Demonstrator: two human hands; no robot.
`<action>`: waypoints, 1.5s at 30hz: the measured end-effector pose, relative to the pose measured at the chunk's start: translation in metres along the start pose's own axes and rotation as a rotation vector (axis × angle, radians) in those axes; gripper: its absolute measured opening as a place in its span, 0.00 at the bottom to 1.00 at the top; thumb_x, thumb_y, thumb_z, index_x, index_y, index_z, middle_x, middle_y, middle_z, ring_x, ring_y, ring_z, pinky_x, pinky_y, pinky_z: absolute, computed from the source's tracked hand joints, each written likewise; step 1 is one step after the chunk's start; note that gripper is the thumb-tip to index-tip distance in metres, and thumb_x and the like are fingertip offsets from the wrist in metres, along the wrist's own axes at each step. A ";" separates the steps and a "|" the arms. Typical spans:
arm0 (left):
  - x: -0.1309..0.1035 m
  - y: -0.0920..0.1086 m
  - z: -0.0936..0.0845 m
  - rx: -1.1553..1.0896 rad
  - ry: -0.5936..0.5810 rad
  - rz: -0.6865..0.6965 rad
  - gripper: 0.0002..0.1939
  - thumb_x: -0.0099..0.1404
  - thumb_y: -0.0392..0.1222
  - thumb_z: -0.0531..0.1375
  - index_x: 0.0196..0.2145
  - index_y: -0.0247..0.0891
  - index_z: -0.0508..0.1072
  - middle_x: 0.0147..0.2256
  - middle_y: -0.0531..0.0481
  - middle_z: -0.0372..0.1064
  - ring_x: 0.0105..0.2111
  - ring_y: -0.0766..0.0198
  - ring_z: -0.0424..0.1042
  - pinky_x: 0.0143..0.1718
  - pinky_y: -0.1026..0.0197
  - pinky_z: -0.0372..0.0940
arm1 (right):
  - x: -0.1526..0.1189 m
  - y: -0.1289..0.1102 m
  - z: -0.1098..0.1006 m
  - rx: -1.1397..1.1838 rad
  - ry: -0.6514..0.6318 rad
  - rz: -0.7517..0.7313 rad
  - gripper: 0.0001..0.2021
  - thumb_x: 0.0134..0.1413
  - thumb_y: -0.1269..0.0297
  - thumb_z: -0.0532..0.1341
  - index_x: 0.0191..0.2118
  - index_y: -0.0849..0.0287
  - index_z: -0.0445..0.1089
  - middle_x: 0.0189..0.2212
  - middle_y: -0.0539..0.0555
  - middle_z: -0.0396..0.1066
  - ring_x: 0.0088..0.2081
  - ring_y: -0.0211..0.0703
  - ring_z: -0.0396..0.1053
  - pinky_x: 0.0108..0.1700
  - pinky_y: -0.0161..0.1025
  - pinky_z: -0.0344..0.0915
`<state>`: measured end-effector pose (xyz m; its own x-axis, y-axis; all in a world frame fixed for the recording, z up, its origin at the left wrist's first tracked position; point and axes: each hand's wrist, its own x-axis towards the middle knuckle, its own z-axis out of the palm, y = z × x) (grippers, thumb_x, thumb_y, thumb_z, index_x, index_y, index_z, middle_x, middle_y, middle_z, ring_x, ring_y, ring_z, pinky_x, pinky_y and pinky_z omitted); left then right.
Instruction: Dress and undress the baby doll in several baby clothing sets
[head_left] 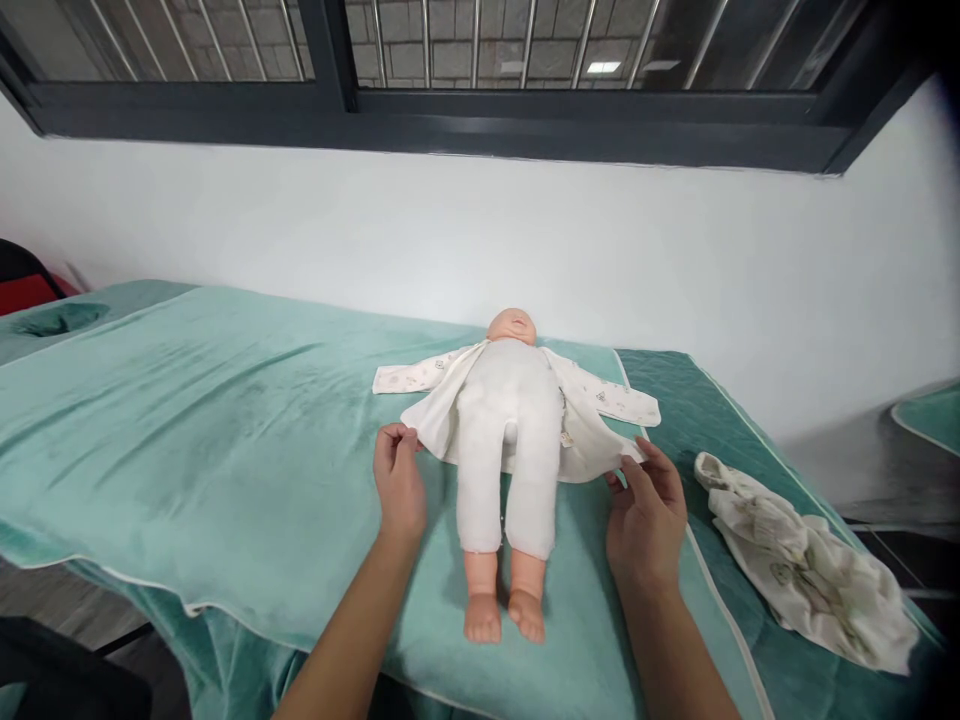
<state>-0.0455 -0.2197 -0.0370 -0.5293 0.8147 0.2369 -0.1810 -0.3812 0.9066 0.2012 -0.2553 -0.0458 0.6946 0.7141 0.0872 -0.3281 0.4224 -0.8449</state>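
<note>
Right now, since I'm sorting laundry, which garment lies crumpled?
The white garment at far right, on the darker green cover; the long-sleeved shirt is spread open beneath the doll.

Bare forearms [352, 625] reach forward well apart, left hand [400, 485] and right hand [646, 520] each held in a pinch

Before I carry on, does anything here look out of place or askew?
Nothing looks spilled or damaged. Only the crumpled white garment at the right stands out: it lies bunched and uneven on the darker green cover. The patterned shirt under the doll is spread open, its front corners in the left hand and right hand.
</note>
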 end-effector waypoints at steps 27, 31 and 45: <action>0.008 -0.018 0.006 0.520 -0.138 0.221 0.07 0.60 0.33 0.58 0.36 0.42 0.70 0.35 0.51 0.68 0.37 0.59 0.66 0.41 0.58 0.60 | 0.005 0.015 -0.001 -0.821 -0.017 -0.344 0.19 0.52 0.67 0.53 0.48 0.59 0.72 0.45 0.57 0.75 0.48 0.49 0.70 0.54 0.48 0.62; 0.008 -0.019 0.006 0.545 -0.115 0.258 0.11 0.57 0.28 0.56 0.35 0.42 0.68 0.34 0.53 0.65 0.36 0.61 0.65 0.41 0.59 0.59 | 0.005 0.015 -0.001 -0.844 -0.038 -0.313 0.20 0.51 0.69 0.52 0.50 0.58 0.70 0.48 0.58 0.74 0.50 0.49 0.70 0.55 0.48 0.62; 0.009 -0.018 0.011 0.699 -0.098 0.283 0.08 0.57 0.31 0.58 0.35 0.40 0.67 0.33 0.54 0.64 0.35 0.62 0.63 0.39 0.59 0.58 | -0.008 0.003 0.003 -0.567 -0.139 -0.114 0.20 0.57 0.66 0.56 0.55 0.55 0.68 0.55 0.54 0.71 0.54 0.46 0.68 0.57 0.45 0.62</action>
<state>-0.0374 -0.2009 -0.0472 -0.3957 0.7743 0.4939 0.5356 -0.2423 0.8090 0.1926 -0.2574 -0.0476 0.6021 0.7647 0.2297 0.1628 0.1640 -0.9729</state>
